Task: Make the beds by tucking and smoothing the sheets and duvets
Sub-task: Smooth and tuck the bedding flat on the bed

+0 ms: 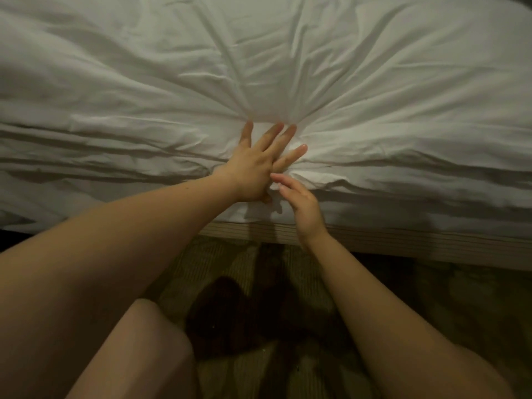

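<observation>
At the bed's near edge, mid-view, the left hand (256, 168) presses flat on the white duvet (374, 96), fingers spread, grasping nothing. At its 5 o'clock the right hand (302, 205) is loose-fingered and holds nothing, its fingertips by the duvet's fold. The duvet spans 9 to 3 o'clock, with the bed frame (403, 243) and carpet (431, 312) toward 6.

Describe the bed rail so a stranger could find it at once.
The white duvet fills the upper view. Below its near edge, under the right hand, runs the rail. It is the only straight, pale, ribbed band, between creased cloth and dark carpet.
</observation>
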{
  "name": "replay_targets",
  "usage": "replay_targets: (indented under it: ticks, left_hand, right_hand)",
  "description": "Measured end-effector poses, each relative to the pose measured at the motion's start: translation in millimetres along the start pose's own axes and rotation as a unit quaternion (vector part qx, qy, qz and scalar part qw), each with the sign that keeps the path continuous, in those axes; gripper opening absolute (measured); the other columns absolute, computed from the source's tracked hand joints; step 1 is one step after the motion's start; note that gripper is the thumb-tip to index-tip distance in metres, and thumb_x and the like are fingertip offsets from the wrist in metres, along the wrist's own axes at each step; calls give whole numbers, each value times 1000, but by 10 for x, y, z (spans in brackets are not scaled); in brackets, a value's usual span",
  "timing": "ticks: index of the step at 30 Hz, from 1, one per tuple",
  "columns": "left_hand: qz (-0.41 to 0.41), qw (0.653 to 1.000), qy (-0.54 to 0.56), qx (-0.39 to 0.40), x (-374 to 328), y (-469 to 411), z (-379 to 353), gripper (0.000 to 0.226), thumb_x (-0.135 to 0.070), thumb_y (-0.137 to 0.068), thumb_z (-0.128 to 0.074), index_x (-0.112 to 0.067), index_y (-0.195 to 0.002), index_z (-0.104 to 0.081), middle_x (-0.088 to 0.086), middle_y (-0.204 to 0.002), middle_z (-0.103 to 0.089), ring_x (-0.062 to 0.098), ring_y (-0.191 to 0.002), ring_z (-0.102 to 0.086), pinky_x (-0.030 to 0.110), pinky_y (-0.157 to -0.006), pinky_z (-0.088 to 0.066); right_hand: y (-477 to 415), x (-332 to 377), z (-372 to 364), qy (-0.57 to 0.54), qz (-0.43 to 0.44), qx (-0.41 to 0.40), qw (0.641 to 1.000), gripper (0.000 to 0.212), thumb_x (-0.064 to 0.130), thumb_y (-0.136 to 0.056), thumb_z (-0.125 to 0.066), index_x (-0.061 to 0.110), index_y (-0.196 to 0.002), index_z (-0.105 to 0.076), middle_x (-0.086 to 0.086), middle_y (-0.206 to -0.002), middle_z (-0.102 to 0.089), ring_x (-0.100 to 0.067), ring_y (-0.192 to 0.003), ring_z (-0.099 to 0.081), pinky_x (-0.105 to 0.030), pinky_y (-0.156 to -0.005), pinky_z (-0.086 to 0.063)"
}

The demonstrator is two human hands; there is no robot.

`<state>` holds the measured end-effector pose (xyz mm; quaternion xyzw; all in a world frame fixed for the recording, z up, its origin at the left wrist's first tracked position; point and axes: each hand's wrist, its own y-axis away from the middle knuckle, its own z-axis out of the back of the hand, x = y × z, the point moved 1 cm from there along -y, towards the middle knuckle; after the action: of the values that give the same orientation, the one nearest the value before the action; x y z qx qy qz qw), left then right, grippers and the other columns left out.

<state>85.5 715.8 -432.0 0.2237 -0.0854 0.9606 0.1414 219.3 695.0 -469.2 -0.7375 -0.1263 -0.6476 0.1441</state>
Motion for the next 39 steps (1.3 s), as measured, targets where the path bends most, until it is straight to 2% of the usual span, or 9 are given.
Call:
replay_targets:
  ticks: [3,8,12,15,19,25,31,35,39]
  left_hand:
    - [19,996,1,-86,-11,56,-58,117,-59,-68,-69,-23,-148,9,16,-155,-17,33,-141,-22,67,-102,-23]
    - [-31,969,70,-236,114,25,17,47,-13,-81,-42,-15,-128,-46,16,-100,-67,31,-76,-65,38,-59,-54]
    - [-50,972,165,-160,303,11,332,42,-16,-84,-47,-16,-124,-60,16,-97,-64,35,-79,-64,37,-59,-49]
    - [-4,981,170,-95,332,-28,515,40,-21,-90,-53,-21,-130,-52,12,-110,-62,33,-100,-59,38,-79,-45]
    - [44,984,170,-33,349,-83,681,36,-26,-87,-56,-20,-122,-54,9,-113,-62,31,-105,-57,33,-81,-42]
    - [45,983,177,-24,405,-5,866,40,-25,-81,-59,-25,-121,-56,5,-111,-61,29,-103,-57,33,-77,-42]
    - [158,955,109,-225,157,343,466,46,-19,-67,-71,-12,-107,-49,15,-94,-57,34,-81,-55,38,-62,-42]
    - [260,916,71,-296,154,456,117,70,-35,-68,-74,-14,-128,-44,19,-110,-55,35,-95,-46,43,-89,-30]
    - [350,859,95,-362,333,347,158,38,-18,-68,-77,-19,-104,-62,5,-87,-62,24,-86,-48,45,-93,-37]
  right_hand:
    - [65,98,-55,-28,35,15,999,23,8,-95,-46,16,-103,-65,5,-109,-62,-1,-104,-56,-14,-89,-44]
    - [95,276,5,126,101,-26,987,21,12,-96,-51,13,-116,-56,8,-105,-58,1,-91,-52,-18,-85,-40]
    - [183,88,250,526,397,-142,739,49,23,-82,-63,18,-128,-47,-7,-122,-60,-18,-114,-48,-42,-99,-34]
    - [117,101,236,624,433,-143,635,81,28,-71,-76,17,-139,-34,-7,-143,-37,-22,-132,-33,-51,-109,-19]
    - [-199,250,238,692,368,-172,597,106,21,-58,-86,17,-145,-26,-12,-149,-36,-24,-138,-22,-49,-109,-12]
    - [-440,519,462,665,475,-197,541,52,10,-80,-49,17,-131,-43,-13,-123,-60,-27,-122,-41,-41,-97,-27]
    - [-448,948,493,662,488,-185,537,17,3,-67,-49,11,-73,-63,-9,-62,-57,-29,-59,-55,-36,-82,-35]
    - [-366,1132,435,690,442,-135,557,23,8,-60,-37,8,-67,-59,-10,-55,-55,-30,-50,-49,-35,-64,-25]
    - [-332,1139,462,654,486,-159,558,20,5,-62,-47,12,-74,-62,-7,-61,-56,-30,-58,-50,-35,-67,-27]
